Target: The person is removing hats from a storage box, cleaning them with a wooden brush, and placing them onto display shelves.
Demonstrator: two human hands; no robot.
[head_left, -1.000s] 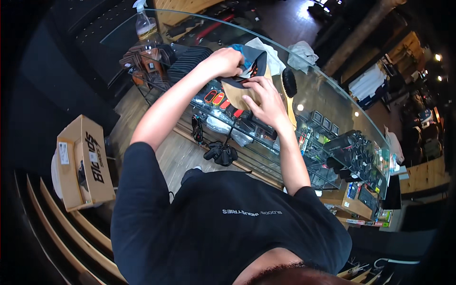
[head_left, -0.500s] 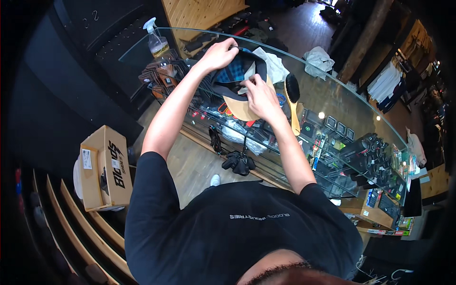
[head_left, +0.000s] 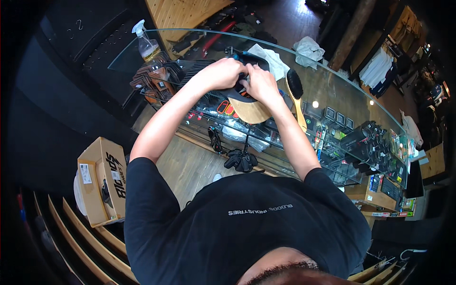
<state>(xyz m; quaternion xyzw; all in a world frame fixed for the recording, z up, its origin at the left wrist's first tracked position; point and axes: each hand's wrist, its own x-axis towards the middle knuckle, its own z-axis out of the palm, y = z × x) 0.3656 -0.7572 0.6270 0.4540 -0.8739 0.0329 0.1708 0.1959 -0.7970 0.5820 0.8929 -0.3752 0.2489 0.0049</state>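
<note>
A cap (head_left: 249, 111) with a tan brim and a dark crown lies upturned on the glass counter, its brim toward me. My left hand (head_left: 227, 73) reaches over the crown, its fingers closed inside the opening. From the other side my right hand (head_left: 262, 86) comes in with fingers bent together, and the fingertips of both hands meet over the cap. Whatever they pinch is hidden by the fingers. Just right of the cap rests a brush (head_left: 295, 84) with black bristles and a pale wooden handle. A white cloth or paper (head_left: 274, 61) lies behind it.
The glass counter (head_left: 327, 85) curves across in front of me, with small goods inside. A spray bottle (head_left: 148, 47) stands at its left end, and a crumpled white bag (head_left: 308, 51) shows beyond its far edge. An open cardboard box (head_left: 90, 194) is at lower left.
My left hand has moved from the cap's far rim down into the opening, beside my right hand. The pale piece and blue plaid lining seen inside earlier are now mostly covered.
</note>
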